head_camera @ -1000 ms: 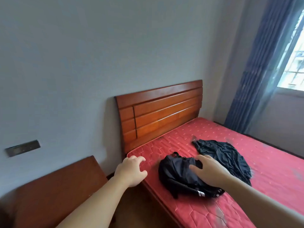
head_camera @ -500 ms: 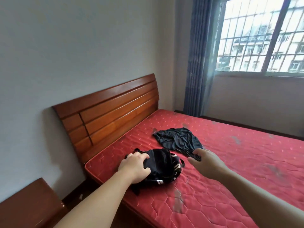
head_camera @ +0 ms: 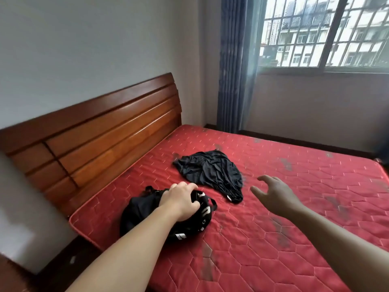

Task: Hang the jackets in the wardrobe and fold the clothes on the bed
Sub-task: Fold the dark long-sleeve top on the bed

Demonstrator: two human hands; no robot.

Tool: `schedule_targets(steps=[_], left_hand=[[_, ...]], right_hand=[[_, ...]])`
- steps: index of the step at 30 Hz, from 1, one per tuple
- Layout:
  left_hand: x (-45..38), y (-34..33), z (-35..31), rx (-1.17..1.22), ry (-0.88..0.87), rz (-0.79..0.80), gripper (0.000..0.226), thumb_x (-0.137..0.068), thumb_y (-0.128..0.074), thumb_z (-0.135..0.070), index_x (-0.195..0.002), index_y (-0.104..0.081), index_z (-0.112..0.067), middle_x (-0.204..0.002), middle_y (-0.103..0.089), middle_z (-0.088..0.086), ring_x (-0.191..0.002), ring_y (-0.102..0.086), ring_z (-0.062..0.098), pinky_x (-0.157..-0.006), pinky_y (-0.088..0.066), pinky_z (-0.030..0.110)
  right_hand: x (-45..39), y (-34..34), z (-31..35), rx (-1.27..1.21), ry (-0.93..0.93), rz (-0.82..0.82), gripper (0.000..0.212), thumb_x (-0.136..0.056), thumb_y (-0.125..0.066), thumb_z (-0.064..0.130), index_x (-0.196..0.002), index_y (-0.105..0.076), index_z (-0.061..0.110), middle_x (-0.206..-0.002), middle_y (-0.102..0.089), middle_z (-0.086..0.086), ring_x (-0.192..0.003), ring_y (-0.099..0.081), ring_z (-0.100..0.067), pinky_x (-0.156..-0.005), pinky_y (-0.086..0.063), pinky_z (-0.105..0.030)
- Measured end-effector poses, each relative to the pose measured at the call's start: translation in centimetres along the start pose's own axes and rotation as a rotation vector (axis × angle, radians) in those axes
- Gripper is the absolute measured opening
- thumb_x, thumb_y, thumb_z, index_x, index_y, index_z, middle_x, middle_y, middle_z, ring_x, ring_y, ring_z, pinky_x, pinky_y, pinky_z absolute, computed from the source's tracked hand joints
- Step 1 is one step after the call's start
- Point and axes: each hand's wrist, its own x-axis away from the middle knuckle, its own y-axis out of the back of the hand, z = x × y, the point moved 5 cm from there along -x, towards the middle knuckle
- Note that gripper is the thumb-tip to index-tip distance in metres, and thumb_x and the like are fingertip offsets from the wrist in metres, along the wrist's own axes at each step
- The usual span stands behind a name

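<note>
At the far left stands the wooden headboard [head_camera: 92,131] against the grey wall [head_camera: 84,39]. The red quilted mattress [head_camera: 273,239] of the bed begins just at its foot and fills the middle and the right of the view.

Near the left corner of the mattress lies a bundled black garment [head_camera: 147,213] with white marks. The marks look like letters or a logo, but they are folded and partly covered, so I cannot read them. A white stripe shows at the near lower edge of the bundle, and a thin black loop sticks out on its right side.

The left hand [head_camera: 181,202] lies on top of this bundle. Its fingers [head_camera: 185,187] are curled down over the cloth and grip it, and the thumb presses into the right side of the bundle.

A little further, toward the middle of the bed, a second black garment [head_camera: 210,173] lies crumpled and flat, apart from the first one. No writing shows on it.

The right hand [head_camera: 275,196] hovers above the mattress, just beside the near right edge of the second garment and not touching it. Its fingers are spread and slightly bent, and they hold nothing.

Behind, a blue curtain [head_camera: 235,60] hangs beside the barred window [head_camera: 326,32].
</note>
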Motion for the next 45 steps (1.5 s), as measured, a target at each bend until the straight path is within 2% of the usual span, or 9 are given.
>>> schedule_targets(steps=[11,24,30,34,36,38,40,43,45], left_hand=[[-25.9,-10.2,3.8,0.005,-0.089,0.132,0.052,-0.088,-0.051,-0.041,-0.139,-0.042,-0.033,-0.136,-0.045,-0.003,-0.125,-0.042,0.022,-0.102,-0.038,0.039],[-43.1,-28.6,2.5,-0.032,-0.086,0.395,0.057,-0.086,-0.053,-0.035,-0.141,-0.038,-0.031,-0.139,-0.045,-0.001,-0.126,-0.048,0.024,-0.099,-0.043,0.042],[-48.9,-40.8,1.7,-0.079,-0.148,0.483,0.055,-0.086,-0.054,-0.035,-0.139,-0.042,-0.028,-0.135,-0.05,0.003,-0.125,-0.048,0.025,-0.1,-0.044,0.042],[-53.0,-46.2,0.7,-0.046,-0.217,0.455,0.065,-0.084,-0.057,-0.033,-0.145,-0.034,-0.03,-0.15,-0.034,0.0,-0.135,-0.039,0.024,-0.107,-0.038,0.044],[-54.6,-48.1,0.6,-0.054,-0.203,0.466,0.072,-0.085,-0.06,-0.039,-0.149,-0.027,-0.031,-0.158,-0.021,-0.001,-0.141,-0.03,0.024,-0.111,-0.033,0.046],[-55.6,-49.6,0.7,-0.071,-0.194,0.489,0.077,-0.084,-0.063,-0.047,-0.149,-0.026,-0.03,-0.156,-0.023,0.0,-0.141,-0.028,0.026,-0.111,-0.032,0.047],[-55.7,-50.6,0.8,-0.145,-0.205,0.435,0.072,-0.083,-0.063,-0.054,-0.144,-0.034,-0.029,-0.146,-0.033,0.0,-0.135,-0.03,0.028,-0.106,-0.036,0.046],[-55.5,-50.8,1.0,-0.241,-0.224,0.314,0.049,-0.085,-0.06,-0.051,-0.125,-0.045,-0.028,-0.129,-0.046,0.0,-0.122,-0.039,0.029,-0.092,-0.038,0.043],[-55.3,-50.7,0.8,-0.312,-0.281,0.293,0.03,-0.09,-0.053,-0.042,-0.117,-0.05,-0.028,-0.121,-0.055,0.002,-0.116,-0.045,0.029,-0.087,-0.035,0.041]], right_hand=[[-19.1,-11.8,-6.1,0.057,-0.283,0.095,0.055,-0.09,-0.055,0.05,-0.137,-0.047,0.022,-0.138,-0.05,-0.006,-0.124,-0.05,-0.023,-0.098,-0.042,-0.039],[-34.7,-27.5,-19.7,0.056,-0.409,0.329,0.057,-0.089,-0.055,0.043,-0.137,-0.047,0.013,-0.137,-0.052,-0.014,-0.121,-0.052,-0.029,-0.098,-0.042,-0.036],[-40.8,-38.3,-26.5,0.033,-0.404,0.384,0.036,-0.086,-0.057,0.028,-0.118,-0.057,0.013,-0.115,-0.064,-0.013,-0.1,-0.057,-0.031,-0.077,-0.044,-0.03],[-43.5,-43.5,-29.2,-0.089,-0.558,0.293,0.015,-0.086,-0.057,0.024,-0.097,-0.053,0.014,-0.104,-0.064,-0.01,-0.085,-0.054,-0.029,-0.067,-0.035,-0.025],[-44.2,-45.1,-30.3,-0.167,-0.674,0.236,0.024,-0.086,-0.059,0.028,-0.099,-0.049,0.011,-0.108,-0.061,-0.012,-0.085,-0.056,-0.03,-0.066,-0.039,-0.028],[-44.7,-46.1,-31.2,-0.264,-0.765,0.21,0.033,-0.085,-0.061,0.028,-0.109,-0.048,0.01,-0.106,-0.059,-0.011,-0.081,-0.062,-0.029,-0.056,-0.046,-0.027],[-44.8,-46.6,-31.5,-0.329,-0.799,0.221,0.026,-0.085,-0.061,0.022,-0.106,-0.052,0.01,-0.096,-0.061,-0.01,-0.07,-0.063,-0.025,-0.048,-0.054,-0.03],[-45.2,-47.0,-31.5,-0.3,-0.729,0.262,0.011,-0.084,-0.057,0.016,-0.091,-0.061,0.008,-0.082,-0.064,-0.011,-0.068,-0.062,-0.029,-0.069,-0.06,-0.037],[-44.8,-47.0,-31.3,-0.421,-0.733,0.223,0.011,-0.079,-0.06,0.017,-0.087,-0.064,0.01,-0.072,-0.059,-0.006,-0.065,-0.056,-0.025,-0.072,-0.058,-0.039]])
